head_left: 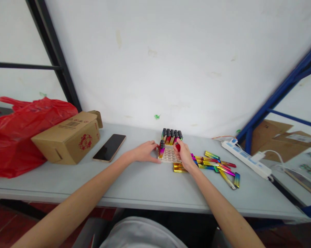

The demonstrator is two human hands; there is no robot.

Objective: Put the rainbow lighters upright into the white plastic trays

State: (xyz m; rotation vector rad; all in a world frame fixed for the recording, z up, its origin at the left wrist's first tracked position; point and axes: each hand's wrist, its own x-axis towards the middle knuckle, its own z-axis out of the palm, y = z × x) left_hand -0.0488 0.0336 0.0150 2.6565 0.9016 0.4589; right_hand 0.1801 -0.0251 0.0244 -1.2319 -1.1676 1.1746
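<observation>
A white tray (168,158) with rows of round pockets sits on the table. Black-topped, shiny lighters (172,137) stand upright in its far rows, and a few more (162,148) line its left side. My left hand (145,151) lies at the tray's left edge, thumb and fingers apart, the thumb by the near corner. Over the tray's right part, my right hand (183,154) is closed on a red lighter (177,147), mostly hidden by the fingers. Loose metallic lighters (226,168) in gold, red, purple and blue lie heaped to the right, partly behind my right wrist.
On the left are a black phone (110,147), a cardboard box (70,137) and a red plastic bag (21,134). A white power strip (245,159) with cables runs along the right, beside a blue metal frame (281,93). A white wall rises behind the table (145,187).
</observation>
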